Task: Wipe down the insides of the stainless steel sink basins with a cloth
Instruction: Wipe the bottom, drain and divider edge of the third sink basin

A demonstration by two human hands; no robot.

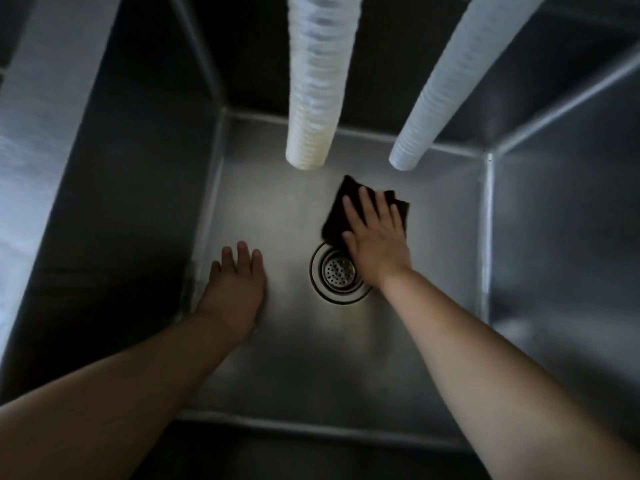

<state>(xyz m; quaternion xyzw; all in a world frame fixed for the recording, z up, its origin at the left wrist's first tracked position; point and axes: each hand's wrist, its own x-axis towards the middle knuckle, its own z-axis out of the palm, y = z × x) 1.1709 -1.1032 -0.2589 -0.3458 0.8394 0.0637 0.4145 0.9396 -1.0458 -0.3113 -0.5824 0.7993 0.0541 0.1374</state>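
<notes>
Dark brown folded cloth lies flat on the floor of the shiny steel sink basin, just behind the round metal drain. The right hand presses it down with spread fingers. The left hand rests open, holding nothing. It looks soft and light, best pushed with a flat palm

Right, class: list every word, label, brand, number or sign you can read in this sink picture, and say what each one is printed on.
None: no readable text shows anywhere.
The sink basin, drain strainer and two white ribbed hoses carry no visible markings.
The dark cloth under the right hand shows no tag or print; the left hand rests on bare steel.
</notes>
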